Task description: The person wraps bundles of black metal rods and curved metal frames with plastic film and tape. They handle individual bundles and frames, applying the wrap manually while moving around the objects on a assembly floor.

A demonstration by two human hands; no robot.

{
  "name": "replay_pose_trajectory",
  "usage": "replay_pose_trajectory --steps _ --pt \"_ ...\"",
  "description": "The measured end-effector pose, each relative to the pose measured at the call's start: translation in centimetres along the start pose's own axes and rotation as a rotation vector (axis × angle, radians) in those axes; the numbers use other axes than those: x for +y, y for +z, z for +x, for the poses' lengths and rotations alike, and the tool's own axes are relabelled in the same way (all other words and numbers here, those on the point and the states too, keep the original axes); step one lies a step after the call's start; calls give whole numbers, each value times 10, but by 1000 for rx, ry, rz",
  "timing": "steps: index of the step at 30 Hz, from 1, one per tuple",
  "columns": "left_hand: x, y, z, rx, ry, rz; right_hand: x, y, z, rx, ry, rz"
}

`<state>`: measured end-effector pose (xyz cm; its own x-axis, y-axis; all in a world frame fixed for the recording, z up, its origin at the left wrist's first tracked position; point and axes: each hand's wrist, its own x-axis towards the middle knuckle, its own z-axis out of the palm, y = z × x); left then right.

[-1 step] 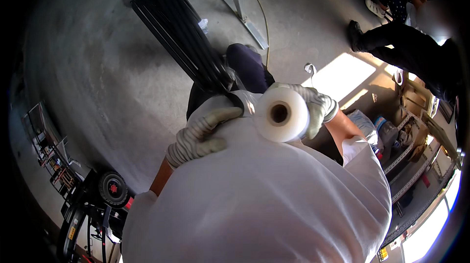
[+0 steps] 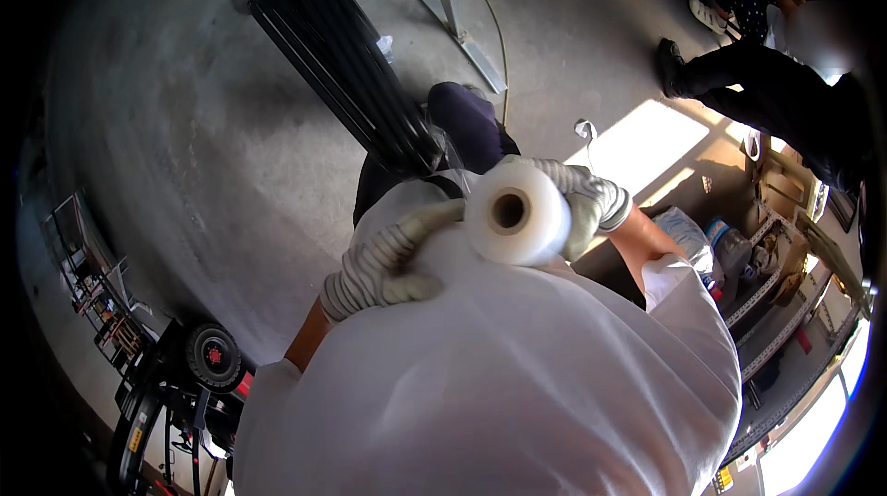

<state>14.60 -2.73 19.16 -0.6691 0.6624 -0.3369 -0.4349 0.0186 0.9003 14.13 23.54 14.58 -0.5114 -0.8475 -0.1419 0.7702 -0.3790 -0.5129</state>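
Note:
A white roll of clear plastic film (image 2: 547, 225), its brown core facing up, is held in front of my chest. My right hand (image 2: 589, 196), in a striped knit glove, is closed round the roll's far right side. My gloved left hand (image 2: 381, 260) is just left of it, its fingers curved and spread apart, with a pale blurred patch beside the fingertips. I see nothing plainly held there. A bundle of long black tubes (image 2: 337, 57) slants from the upper left down to just beyond my hands, beside my dark-clothed knee (image 2: 462, 125).
A metal stand (image 2: 453, 20) and a yellowish hose (image 2: 499, 25) are beyond the bundle. Dark-trousered legs (image 2: 739, 76) of another person show at the upper right. Shelving (image 2: 767, 297) with bottles and boxes stands at right. A wheeled machine (image 2: 212, 357) is at lower left.
The film roll and my right hand have shifted slightly left. My left hand has moved a little right, closer to the roll. The tube bundle has barely moved.

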Motion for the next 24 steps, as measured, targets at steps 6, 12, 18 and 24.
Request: replay_pose_trajectory --steps 6,12,18,24 --pt "51 35 30 73 77 -261 -33 76 10 558 -349 -936" --pt "47 69 67 87 -81 -508 -30 73 -20 751 -445 -439" --pt "20 68 81 -26 -57 -540 -8 31 -43 779 -318 -515" --pt "24 7 87 -236 326 418 -9 29 -19 677 -419 -608"
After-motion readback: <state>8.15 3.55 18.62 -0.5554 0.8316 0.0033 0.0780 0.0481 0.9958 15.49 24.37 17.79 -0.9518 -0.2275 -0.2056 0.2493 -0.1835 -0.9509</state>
